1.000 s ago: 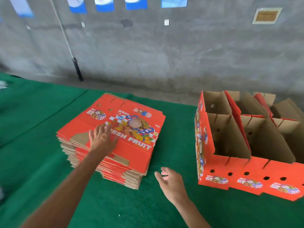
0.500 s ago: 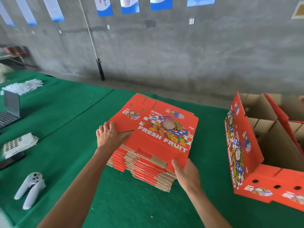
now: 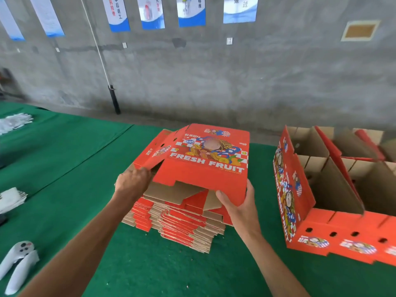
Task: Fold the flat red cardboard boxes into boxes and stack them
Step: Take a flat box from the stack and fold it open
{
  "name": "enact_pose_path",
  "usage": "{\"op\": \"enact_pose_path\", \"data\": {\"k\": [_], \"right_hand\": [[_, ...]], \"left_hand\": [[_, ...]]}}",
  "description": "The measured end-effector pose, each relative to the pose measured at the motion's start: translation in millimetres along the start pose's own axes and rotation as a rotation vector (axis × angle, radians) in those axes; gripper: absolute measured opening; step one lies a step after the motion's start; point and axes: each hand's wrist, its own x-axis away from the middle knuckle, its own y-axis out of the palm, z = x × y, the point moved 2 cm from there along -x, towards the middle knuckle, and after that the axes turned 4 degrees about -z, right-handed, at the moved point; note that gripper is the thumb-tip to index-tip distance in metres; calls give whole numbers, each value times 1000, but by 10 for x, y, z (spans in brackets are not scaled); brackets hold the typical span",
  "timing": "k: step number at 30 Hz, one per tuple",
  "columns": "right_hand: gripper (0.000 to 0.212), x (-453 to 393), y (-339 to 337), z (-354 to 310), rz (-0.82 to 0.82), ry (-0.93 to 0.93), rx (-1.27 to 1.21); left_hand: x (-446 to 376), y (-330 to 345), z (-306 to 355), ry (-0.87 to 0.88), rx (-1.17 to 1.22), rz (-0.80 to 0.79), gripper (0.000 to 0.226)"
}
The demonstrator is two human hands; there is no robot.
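One flat red cardboard box, printed FRESH FRUIT, is held tilted above the stack of flat boxes, its near edge raised and a side panel partly unfolding at the left. The left hand grips the box's left near corner with fingers curled round the edge of the flap. The right hand holds the right near corner, thumb on the red top face and fingers underneath. Both forearms reach in from the bottom of the view.

The stack sits on the green bench directly under the lifted box; it holds many flat boxes, too many and too closely layered to count, with their edges fanned unevenly.

To the right stand the folded boxes, open-topped with brown insides and red outsides, set side by side and touching; at least four openings show, and more run out of the frame. The nearest red wall shows four round holes.

At the lower left lie two white controllers side by side. Two piles of white items lie along the left edge. Five blue-and-white posters hang on the grey wall.
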Motion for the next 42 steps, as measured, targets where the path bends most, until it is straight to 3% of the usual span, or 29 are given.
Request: {"op": "enact_pose_path", "data": {"k": [6,10,18,24,29,34,37,39,41,42], "right_hand": [[92,153,-551,-532,99,-173,123],[59,490,-1116,-894,154,-287,182],[61,1450,-2379,-1543,181,-364,338],[57,2079,-3052,-1855,70,-325,443],[65,2353,-3504,-1851,4,-114,531],[35,2367,-3597,-1639,-136,217,755],[51,2387,-3552,-1471,-134,296,851],[69,2470,-3535,-1346,-131,405,634],[67,2560,-3584,-1300,-152,480,505],[64,2603,-3640,-1322,-128,465,581]], "left_hand": [[524,-545,267,167,593,288,32],[992,-1046,445,211,681,420,45],[2026,-1851,865,231,785,500,60],[2508,-2156,1135,257,788,259,59],[2534,-2216,1185,316,790,-41,56],[2436,-2111,1373,406,862,-479,37],[2237,-2014,1683,488,697,-492,34],[2042,-2011,1961,543,580,-461,22],[1862,-2051,2234,608,470,-447,14],[1786,-2098,2345,648,422,-433,15]]}}
